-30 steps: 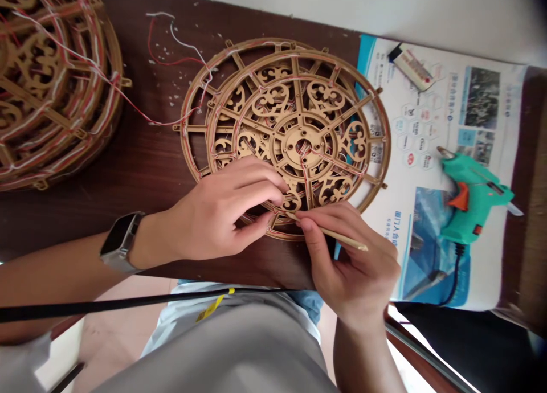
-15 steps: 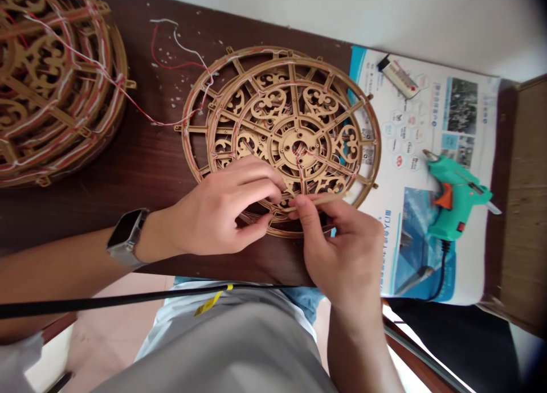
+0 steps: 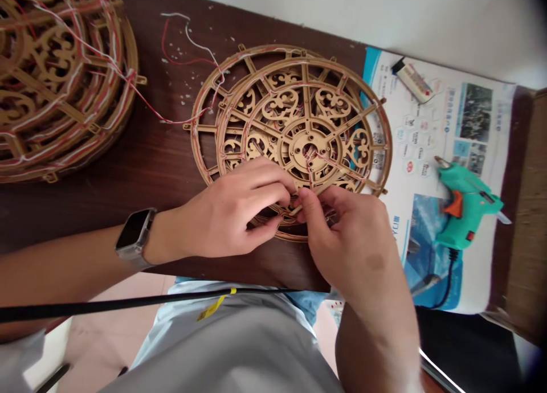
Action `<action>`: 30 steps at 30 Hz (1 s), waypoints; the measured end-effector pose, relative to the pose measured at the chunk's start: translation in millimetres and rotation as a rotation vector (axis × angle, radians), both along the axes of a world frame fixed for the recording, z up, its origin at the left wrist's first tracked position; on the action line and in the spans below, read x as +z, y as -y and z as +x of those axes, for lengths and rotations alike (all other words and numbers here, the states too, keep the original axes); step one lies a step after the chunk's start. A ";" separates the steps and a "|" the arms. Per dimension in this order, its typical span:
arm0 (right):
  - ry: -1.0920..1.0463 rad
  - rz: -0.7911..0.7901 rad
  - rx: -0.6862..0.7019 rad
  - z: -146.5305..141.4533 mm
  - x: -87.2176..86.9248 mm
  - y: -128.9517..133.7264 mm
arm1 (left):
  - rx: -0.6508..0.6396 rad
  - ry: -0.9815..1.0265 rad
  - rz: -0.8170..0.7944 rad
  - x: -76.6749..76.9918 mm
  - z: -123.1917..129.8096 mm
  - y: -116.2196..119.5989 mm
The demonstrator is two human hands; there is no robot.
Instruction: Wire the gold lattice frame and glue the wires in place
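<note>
A round golden openwork frame (image 3: 310,144) lies on the dark table, with red and white wires along its rings. My right hand (image 3: 352,233), at the frame's near edge, pinches a thin pale stick (image 3: 318,193) between thumb and fingers. The stick's lower tip points down to the left, at the rings. My left hand (image 3: 239,208) rests over the frame's near left part, fingers curled and the thumb close to the fingertips. Whatever lies between those fingertips is too small to make out. A loose red and white wire (image 3: 171,121) runs leftward from the frame.
More golden frames (image 3: 64,105) are stacked at the left, wired too. On a printed sheet (image 3: 482,267) at the right lie a green glue gun (image 3: 468,205) and a white and black lighter (image 3: 412,80). A cardboard piece (image 3: 527,211) stands at the far right.
The stick has tilted more steeply, its lower tip now nearer the rings, and my right hand has turned with it. The whole view has shifted slightly.
</note>
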State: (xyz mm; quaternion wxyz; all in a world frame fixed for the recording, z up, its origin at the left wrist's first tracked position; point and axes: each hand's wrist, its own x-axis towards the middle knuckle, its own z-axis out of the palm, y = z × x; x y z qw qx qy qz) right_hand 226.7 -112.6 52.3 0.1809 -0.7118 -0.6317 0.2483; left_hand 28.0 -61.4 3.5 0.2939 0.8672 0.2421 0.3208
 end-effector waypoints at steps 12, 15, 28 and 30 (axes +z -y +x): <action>0.158 -0.100 0.040 -7.6 7.1 -3.3 | -0.011 0.015 -0.016 -1.0 0.4 -0.2; 0.130 -0.120 0.024 -5.8 5.3 -2.0 | -0.015 0.009 -0.023 -0.3 -0.6 0.4; -0.123 0.147 -0.016 20.0 -0.2 17.4 | -0.042 -0.057 0.009 -0.1 -2.1 0.0; -0.146 0.233 -0.085 31.4 -3.7 23.3 | -0.042 -0.066 0.008 1.3 -1.9 0.1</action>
